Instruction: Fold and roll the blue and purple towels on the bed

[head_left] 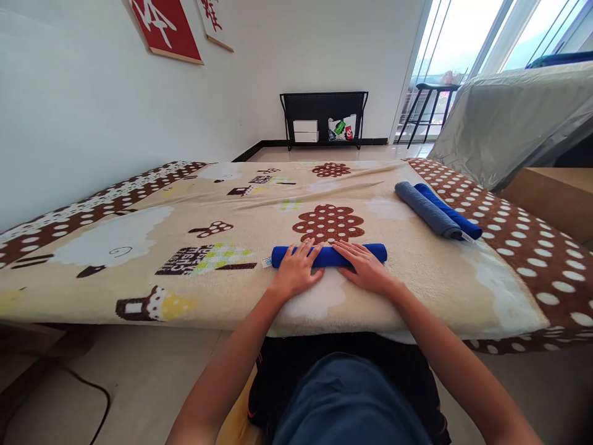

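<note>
A rolled blue towel (328, 257) lies crosswise on the patterned blanket (259, 222), near the bed's front edge. My left hand (297, 271) rests on its left half, and my right hand (367, 267) on its right half. Both hands are open, with fingers stretched flat over the top of the roll and thumbs along its near side. A small white tag (267, 262) sticks out at the roll's left end. To the right, a grey-blue towel roll (427, 210) and another blue towel roll (449, 211) lie side by side at a slant.
Brown polka-dot cloth (532, 247) borders the blanket. A cardboard box (551, 198) and a large plastic-covered object (523, 117) stand at the right. Beyond the bed is a black rack (324, 108) holding white boxes (306, 131). A cable (104, 392) runs along the floor at left.
</note>
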`<state>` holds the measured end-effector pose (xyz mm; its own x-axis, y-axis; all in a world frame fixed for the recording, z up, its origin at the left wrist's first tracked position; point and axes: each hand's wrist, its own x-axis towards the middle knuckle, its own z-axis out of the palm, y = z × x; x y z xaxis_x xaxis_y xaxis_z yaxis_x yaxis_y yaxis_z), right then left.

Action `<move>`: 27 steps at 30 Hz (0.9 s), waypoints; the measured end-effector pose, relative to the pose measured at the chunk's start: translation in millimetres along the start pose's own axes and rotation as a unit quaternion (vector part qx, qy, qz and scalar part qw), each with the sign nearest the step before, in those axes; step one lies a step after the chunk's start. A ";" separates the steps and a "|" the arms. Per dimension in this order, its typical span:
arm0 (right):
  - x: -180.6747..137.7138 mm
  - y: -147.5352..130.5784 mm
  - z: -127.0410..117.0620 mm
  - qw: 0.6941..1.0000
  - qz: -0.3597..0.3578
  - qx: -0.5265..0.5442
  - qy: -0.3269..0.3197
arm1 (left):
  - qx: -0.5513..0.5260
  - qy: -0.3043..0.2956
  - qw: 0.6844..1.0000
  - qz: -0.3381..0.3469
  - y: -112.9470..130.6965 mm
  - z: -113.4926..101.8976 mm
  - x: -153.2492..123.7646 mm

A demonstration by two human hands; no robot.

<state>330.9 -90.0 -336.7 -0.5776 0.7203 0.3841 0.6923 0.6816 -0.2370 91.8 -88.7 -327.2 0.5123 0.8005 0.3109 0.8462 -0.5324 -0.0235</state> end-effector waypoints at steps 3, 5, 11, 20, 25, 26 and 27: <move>-12.7 14.7 -7.9 1.000 -0.005 0.014 0.002 | 0.011 0.003 1.000 -0.010 -18.2 -3.7 -11.9; -20.2 21.4 -9.8 1.000 0.004 0.004 0.012 | 0.018 0.001 1.000 -0.022 -27.5 -4.7 -17.6; -24.7 34.8 -9.0 0.999 0.032 -0.018 0.033 | 0.002 -0.017 0.999 -0.050 -45.0 -6.2 -19.3; -25.1 53.0 -14.7 0.997 0.058 -0.036 0.042 | -0.032 -0.014 0.999 -0.033 -66.4 -1.3 -13.2; -31.1 66.9 -24.5 0.998 0.063 -0.013 0.014 | -0.071 -0.034 0.997 -0.008 -91.5 -1.1 -18.5; -30.6 68.6 -26.3 0.998 0.067 -0.013 0.009 | -0.077 -0.037 0.996 -0.008 -96.4 -1.5 -18.6; -29.5 70.0 -28.4 0.997 0.071 -0.012 0.005 | -0.082 -0.039 0.996 -0.011 -101.0 -2.3 -18.2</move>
<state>408.8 -67.2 -339.3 -0.4692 0.8080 0.3564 0.7774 0.5694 -0.2673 -3.3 -50.1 -328.4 0.5096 0.8280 0.2338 0.8251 -0.5474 0.1398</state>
